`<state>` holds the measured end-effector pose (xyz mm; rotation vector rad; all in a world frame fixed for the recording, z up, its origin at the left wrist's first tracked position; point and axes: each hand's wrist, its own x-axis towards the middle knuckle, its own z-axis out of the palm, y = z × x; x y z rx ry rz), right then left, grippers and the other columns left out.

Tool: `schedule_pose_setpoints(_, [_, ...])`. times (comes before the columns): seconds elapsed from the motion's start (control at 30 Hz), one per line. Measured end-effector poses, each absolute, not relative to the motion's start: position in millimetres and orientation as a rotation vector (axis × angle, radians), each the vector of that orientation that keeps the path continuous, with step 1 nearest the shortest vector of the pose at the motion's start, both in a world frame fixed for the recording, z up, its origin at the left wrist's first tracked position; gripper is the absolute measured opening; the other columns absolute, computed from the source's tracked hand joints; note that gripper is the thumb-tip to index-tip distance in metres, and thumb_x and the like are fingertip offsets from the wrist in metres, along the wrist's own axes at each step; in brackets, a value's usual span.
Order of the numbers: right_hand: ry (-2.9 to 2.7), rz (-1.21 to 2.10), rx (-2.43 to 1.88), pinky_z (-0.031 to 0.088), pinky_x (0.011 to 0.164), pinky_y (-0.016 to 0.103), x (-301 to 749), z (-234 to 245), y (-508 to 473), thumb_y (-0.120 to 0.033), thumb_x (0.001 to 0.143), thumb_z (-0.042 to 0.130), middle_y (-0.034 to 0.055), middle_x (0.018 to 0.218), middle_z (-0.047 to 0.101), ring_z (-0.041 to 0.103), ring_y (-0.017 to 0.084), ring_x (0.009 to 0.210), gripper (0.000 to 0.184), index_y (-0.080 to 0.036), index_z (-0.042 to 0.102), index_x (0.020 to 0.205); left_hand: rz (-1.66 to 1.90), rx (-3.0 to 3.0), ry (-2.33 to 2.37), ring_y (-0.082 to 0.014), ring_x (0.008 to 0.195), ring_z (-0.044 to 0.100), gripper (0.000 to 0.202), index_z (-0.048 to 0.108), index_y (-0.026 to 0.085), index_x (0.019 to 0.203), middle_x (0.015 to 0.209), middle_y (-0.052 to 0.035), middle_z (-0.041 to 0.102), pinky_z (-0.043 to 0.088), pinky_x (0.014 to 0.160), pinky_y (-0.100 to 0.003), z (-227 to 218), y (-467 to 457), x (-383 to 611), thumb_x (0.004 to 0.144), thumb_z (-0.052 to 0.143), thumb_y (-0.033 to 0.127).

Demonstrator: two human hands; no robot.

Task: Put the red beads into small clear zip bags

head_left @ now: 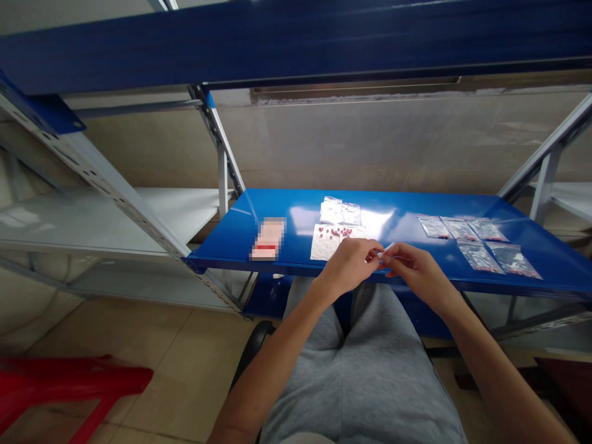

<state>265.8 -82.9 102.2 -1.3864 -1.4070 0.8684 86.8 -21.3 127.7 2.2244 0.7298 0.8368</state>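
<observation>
The left hand (348, 268) and right hand (415, 271) pinched a small clear piece (383, 254), too small to identify, just above the front edge of a blue steel shelf (287, 209). At eleven o'clock from them lay a white sheet (324, 246) dotted with red beads (333, 232). Clear zip bags (478, 237) sat at two o'clock, a blurred pink packet (268, 238) at ten.

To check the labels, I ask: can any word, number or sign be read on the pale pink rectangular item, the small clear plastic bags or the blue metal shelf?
Pale pink rectangular item: blurred, nothing can be read; only a red band shows.
Small clear plastic bags: no readable text; any print is too small to tell.
Blue metal shelf: no text seen.
</observation>
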Motion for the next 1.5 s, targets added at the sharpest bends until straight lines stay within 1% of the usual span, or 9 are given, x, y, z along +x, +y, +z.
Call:
schedule_pose_setpoints(0.17, [-1.439, 0.758, -1.446, 0.055, 0.062, 0.029, 263.6, 102.8, -85.2, -0.056, 0.087, 0.067, 0.0055, 0.082, 0.072, 0.072, 0.023, 0.080, 0.035, -0.022, 0.064, 0.085, 0.922, 2.193, 0.746, -0.0121, 0.072, 0.067, 0.017, 0.070, 0.017, 0.096, 0.080, -0.0007, 0.071, 0.051, 0.068, -0.021, 127.1, -21.6, 86.8, 0.084, 0.062, 0.008])
schedule_pose_setpoints(0.37, [-1.416, 0.720, -1.468, 0.050, 0.054, 0.028, 255.4, 108.9, -87.5, -0.058, 0.087, 0.066, 0.0038, 0.078, 0.068, 0.072, 0.022, 0.071, 0.038, -0.022, 0.060, 0.079, 0.953, 2.260, 0.715, -0.0123, 0.073, 0.061, 0.016, 0.070, 0.017, 0.088, 0.078, -0.0005, 0.066, 0.046, 0.067, -0.021, 126.4, -23.4, 88.3, 0.086, 0.058, 0.008])
schedule_pose_setpoints(0.5, [-1.440, 0.696, -1.469, 0.049, 0.055, 0.028, 252.4, 108.6, -87.4, -0.058, 0.088, 0.064, 0.0040, 0.078, 0.069, 0.071, 0.021, 0.068, 0.038, -0.022, 0.058, 0.078, 0.936, 2.295, 0.758, -0.0136, 0.073, 0.060, 0.022, 0.075, 0.017, 0.084, 0.078, -0.0020, 0.066, 0.045, 0.068, -0.023, 125.9, -23.9, 89.3, 0.088, 0.056, 0.008])
schedule_pose_setpoints(0.67, [-1.462, 0.633, -1.533, 0.047, 0.057, 0.030, 251.3, 109.3, -87.0, -0.051, 0.089, 0.060, 0.0039, 0.072, 0.069, 0.070, 0.022, 0.065, 0.032, -0.023, 0.055, 0.075, 0.933, 2.321, 0.817, -0.0139, 0.073, 0.059, 0.025, 0.077, 0.018, 0.084, 0.076, -0.0020, 0.064, 0.044, 0.070, -0.025, 124.1, -27.5, 93.5, 0.088, 0.055, 0.006])
schedule_pose_setpoints(0.83, [-1.478, 0.492, -1.639, 0.044, 0.059, 0.031, 247.8, 113.0, -89.8, -0.039, 0.084, 0.054, 0.0014, 0.061, 0.065, 0.066, 0.020, 0.058, 0.021, -0.024, 0.051, 0.070, 0.963, 2.374, 0.903, -0.0138, 0.076, 0.058, 0.025, 0.077, 0.016, 0.089, 0.086, -0.0039, 0.060, 0.046, 0.073, -0.026, 122.7, -31.8, 96.7, 0.091, 0.053, 0.006])
schedule_pose_setpoints(1.0, [-1.489, 0.447, -1.718, 0.044, 0.060, 0.030, 246.8, 116.3, -92.4, -0.035, 0.079, 0.051, 0.0006, 0.060, 0.064, 0.066, 0.020, 0.058, 0.015, -0.024, 0.051, 0.069, 0.927, 2.490, 0.951, -0.0171, 0.086, 0.059, 0.032, 0.076, 0.016, 0.107, 0.095, -0.0070, 0.058, 0.050, 0.083, -0.030, 120.5, -36.8, 98.6, 0.093, 0.049, 0.006])
schedule_pose_setpoints(1.13, [-1.472, 0.528, -1.714, 0.043, 0.059, 0.030, 249.6, 120.0, -92.5, -0.041, 0.081, 0.050, 0.0012, 0.060, 0.065, 0.066, 0.020, 0.059, 0.021, -0.024, 0.051, 0.069, 0.903, 2.467, 0.951, -0.0177, 0.087, 0.062, 0.025, 0.076, 0.015, 0.105, 0.096, -0.0082, 0.060, 0.052, 0.084, -0.030, 117.8, -42.8, 103.7, 0.094, 0.053, 0.012])
schedule_pose_setpoints(1.27, [-1.521, 0.529, -1.682, 0.043, 0.059, 0.029, 251.3, 123.0, -94.0, -0.045, 0.084, 0.049, 0.0021, 0.062, 0.065, 0.066, 0.020, 0.060, 0.027, -0.024, 0.051, 0.068, 0.864, 2.380, 0.949, -0.0172, 0.081, 0.066, 0.022, 0.078, 0.016, 0.100, 0.089, -0.0072, 0.067, 0.054, 0.081, -0.029, 117.3, -40.8, 105.6, 0.095, 0.056, 0.017])
schedule_pose_setpoints(1.5, [-1.645, 0.207, -1.805, 0.032, 0.056, 0.028, 248.8, 118.4, -96.9, -0.033, 0.082, 0.052, -0.0001, 0.054, 0.057, 0.050, 0.015, 0.052, 0.024, -0.024, 0.044, 0.061, 0.833, 2.335, 1.045, -0.0198, 0.084, 0.070, 0.025, 0.081, 0.015, 0.100, 0.089, -0.0083, 0.076, 0.055, 0.087, -0.033, 123.9, -28.8, 95.9, 0.086, 0.061, 0.010])
